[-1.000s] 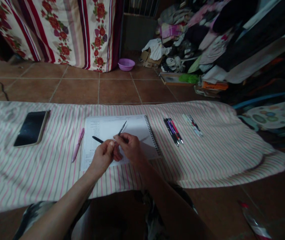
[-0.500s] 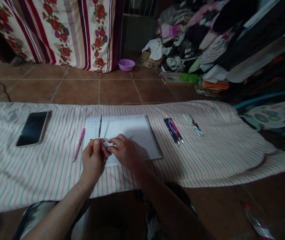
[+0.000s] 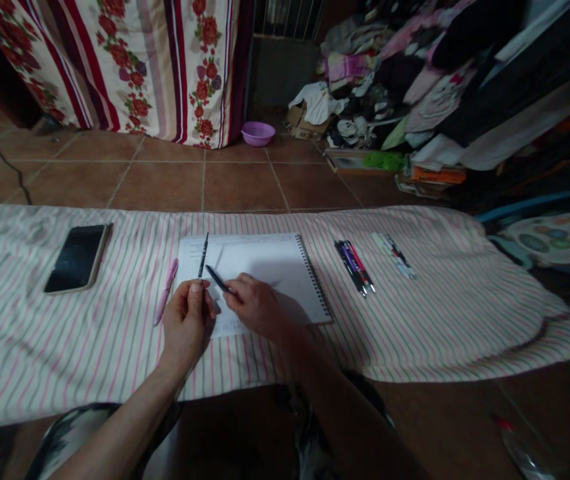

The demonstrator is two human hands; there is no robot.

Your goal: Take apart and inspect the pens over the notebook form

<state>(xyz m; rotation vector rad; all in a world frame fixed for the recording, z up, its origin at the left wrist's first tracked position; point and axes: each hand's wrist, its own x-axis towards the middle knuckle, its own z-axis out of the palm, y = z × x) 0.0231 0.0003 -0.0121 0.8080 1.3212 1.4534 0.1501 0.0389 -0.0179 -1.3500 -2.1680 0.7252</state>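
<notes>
A spiral notebook (image 3: pixel 265 267) lies open on a striped cloth (image 3: pixel 415 313) spread over the floor. My left hand (image 3: pixel 185 320) pinches a thin dark pen part (image 3: pixel 203 257) that points up and away over the page's left edge. My right hand (image 3: pixel 255 307) rests on the notebook and grips a second dark pen piece (image 3: pixel 216 279), angled toward the left hand. Both hands are closed. A pink pen (image 3: pixel 165 292) lies just left of the notebook.
A dark phone (image 3: pixel 77 259) lies at the cloth's left. Several pens (image 3: pixel 355 267) and a further small pen bunch (image 3: pixel 395 255) lie right of the notebook. Beyond are tiled floor, a floral curtain (image 3: pixel 139 60), a purple bowl (image 3: pixel 258 133) and piled clothes (image 3: pixel 415 80).
My hands drew apart and shifted left. The thin pen part went from the right hand's side to upright in my left hand; the dark piece now shows in my right hand.
</notes>
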